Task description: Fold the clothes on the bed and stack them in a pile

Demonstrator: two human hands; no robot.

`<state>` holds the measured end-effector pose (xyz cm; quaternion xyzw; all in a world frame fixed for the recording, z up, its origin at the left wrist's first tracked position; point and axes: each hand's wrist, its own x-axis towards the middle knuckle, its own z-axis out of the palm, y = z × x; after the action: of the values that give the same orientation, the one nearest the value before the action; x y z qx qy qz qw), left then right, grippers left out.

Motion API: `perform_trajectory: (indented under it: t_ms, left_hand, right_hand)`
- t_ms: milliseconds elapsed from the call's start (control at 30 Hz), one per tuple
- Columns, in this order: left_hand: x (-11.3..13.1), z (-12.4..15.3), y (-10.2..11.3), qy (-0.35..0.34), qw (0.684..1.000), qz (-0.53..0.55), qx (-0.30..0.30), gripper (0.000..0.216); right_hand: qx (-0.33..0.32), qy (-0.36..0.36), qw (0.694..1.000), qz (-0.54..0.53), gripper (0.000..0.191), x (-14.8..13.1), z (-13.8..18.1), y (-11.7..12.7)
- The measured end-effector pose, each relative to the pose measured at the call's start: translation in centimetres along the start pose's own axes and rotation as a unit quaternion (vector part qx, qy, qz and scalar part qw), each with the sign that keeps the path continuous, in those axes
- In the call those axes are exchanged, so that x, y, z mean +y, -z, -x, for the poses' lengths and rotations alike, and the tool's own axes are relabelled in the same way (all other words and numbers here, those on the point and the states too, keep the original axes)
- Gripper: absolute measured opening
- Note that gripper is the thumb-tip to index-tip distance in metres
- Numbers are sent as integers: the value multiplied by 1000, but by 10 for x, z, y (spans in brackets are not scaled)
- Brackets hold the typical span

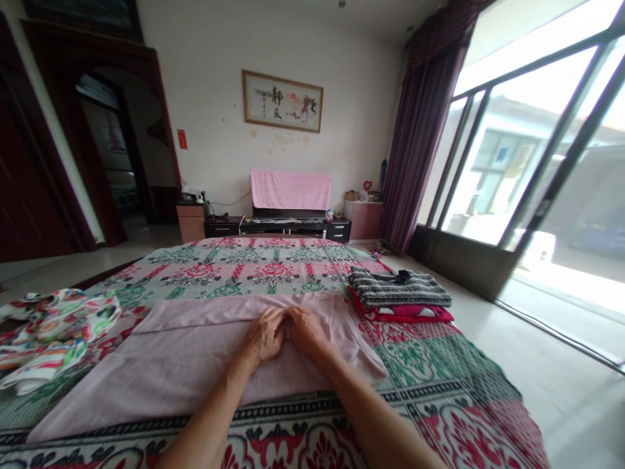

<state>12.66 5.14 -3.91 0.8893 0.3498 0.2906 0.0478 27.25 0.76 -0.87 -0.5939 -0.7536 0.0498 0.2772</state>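
Far left: crumpled floral cloth, lying loose on bedspread. Centre: mauve garment spread flat near bed's front edge. Left hand and right hand side by side on it, touching, fingers curled down into cloth. Pinching or just pressing, cannot tell. Looks like crease-setting: best keep palms low, pressure even, cloth taut, far folded edge straight. Long axis runs left-right across bed, right end pointing toward folded striped stack.
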Motion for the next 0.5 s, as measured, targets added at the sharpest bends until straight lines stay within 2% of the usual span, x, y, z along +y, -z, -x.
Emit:
perform_trajectory:
  t_ms: [133,267,500]
  left_hand:
    - [3,-1,1,21,1000,-1,-2,44]
    - [5,-1,2,27,1000,-3,6,47]
    - [9,2,4,44,996,-71,-30,46]
  right_hand:
    - [10,-3,1000,-10,43,6,4,-10]
    - [-6,-16,999,30,44,2,4,-10]
    - [-52,-126,981,141,45,2,6,-2]
